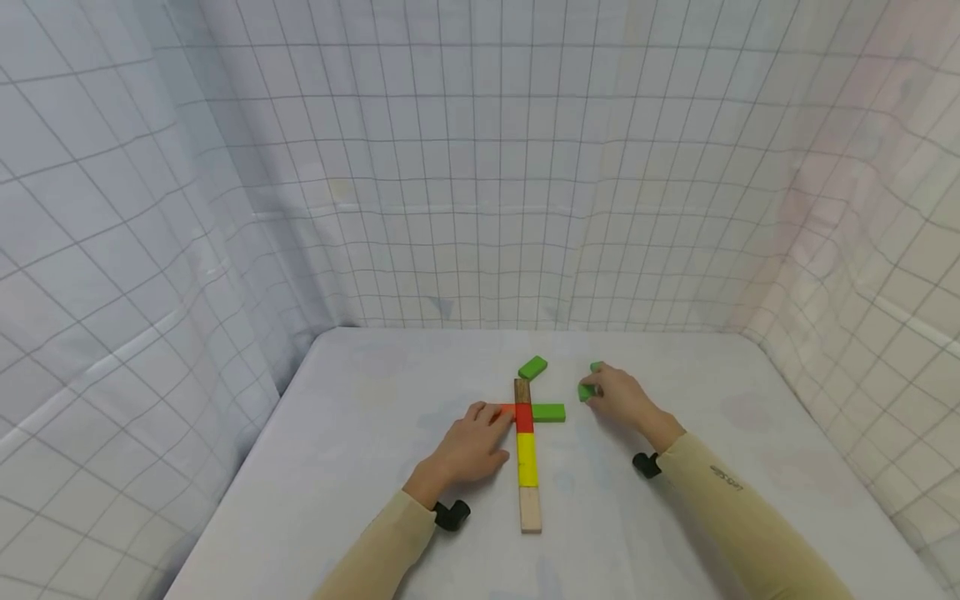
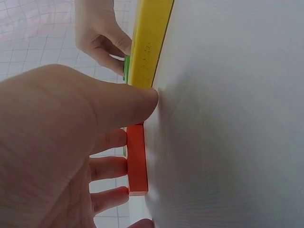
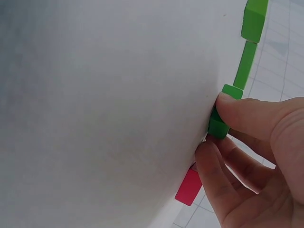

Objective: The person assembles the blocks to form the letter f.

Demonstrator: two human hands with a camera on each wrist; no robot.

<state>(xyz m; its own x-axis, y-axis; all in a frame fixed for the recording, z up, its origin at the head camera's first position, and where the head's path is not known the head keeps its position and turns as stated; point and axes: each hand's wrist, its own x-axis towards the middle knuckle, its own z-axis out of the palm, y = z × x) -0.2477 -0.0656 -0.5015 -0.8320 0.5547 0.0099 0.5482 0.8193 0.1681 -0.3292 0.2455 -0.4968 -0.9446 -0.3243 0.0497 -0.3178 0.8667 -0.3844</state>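
On the table, blocks lie in a cross. Its upright runs from a brown block [image 1: 522, 391] through a red one [image 1: 524, 418] and a yellow one [image 1: 527, 458] to a plain wood block [image 1: 530, 510]. The left arm is an orange block [image 2: 137, 164], the right arm a green block [image 1: 549, 412]. My left hand [image 1: 471, 444] rests its extended fingertips on the orange block, thumb beside the yellow one. To the right of the cross, my right hand [image 1: 621, 395] pinches another green block [image 3: 219, 126] between thumb and fingers, close over the table.
A loose green block [image 1: 532, 367] lies at an angle beyond the brown end. Another green piece [image 1: 596, 366] peeks out behind my right hand. In the right wrist view a pinkish-red block [image 3: 189, 187] lies by the fingers. Grid-patterned white cloth [image 1: 495, 167] surrounds the white table [image 1: 360, 417].
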